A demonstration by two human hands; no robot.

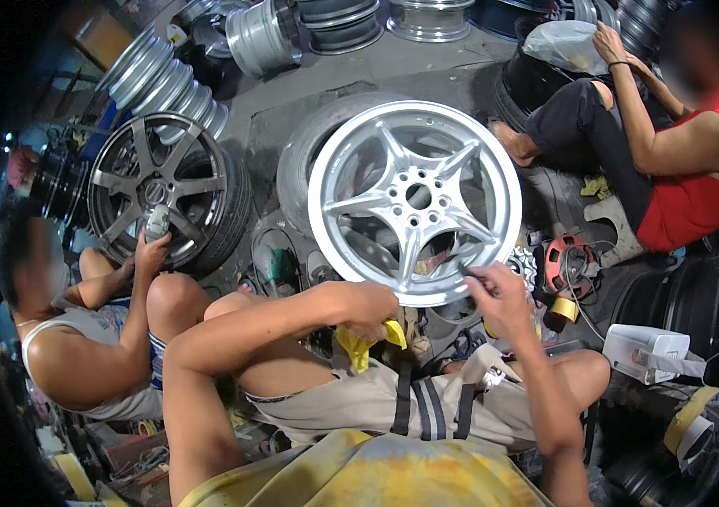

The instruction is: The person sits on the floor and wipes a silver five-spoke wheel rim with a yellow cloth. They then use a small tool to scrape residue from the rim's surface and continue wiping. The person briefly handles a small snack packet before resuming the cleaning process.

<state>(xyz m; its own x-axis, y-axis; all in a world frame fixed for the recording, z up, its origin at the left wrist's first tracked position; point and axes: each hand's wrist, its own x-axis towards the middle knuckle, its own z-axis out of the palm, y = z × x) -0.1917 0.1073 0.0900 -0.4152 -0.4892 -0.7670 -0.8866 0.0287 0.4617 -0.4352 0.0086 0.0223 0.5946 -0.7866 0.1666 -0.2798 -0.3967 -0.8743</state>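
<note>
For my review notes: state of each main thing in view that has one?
Silver wheel: bare rim, face up.
Left hand: closed on yellow cloth.
Yellow cloth: crumpled, partly hidden.
Right hand: bent, at silver wheel's edge, contact unclear.
Dark wheel: tilted, in front of black tire.

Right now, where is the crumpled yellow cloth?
In the head view, the yellow cloth is below centre, hanging from the person's left hand, near the lower edge of the silver five-spoke metal wheel.

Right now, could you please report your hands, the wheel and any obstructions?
Left hand gripping yellow cloth. Right hand at near rim of silver wheel, contact unclear. Wheel face up. Hands cover part of near rim.
</note>
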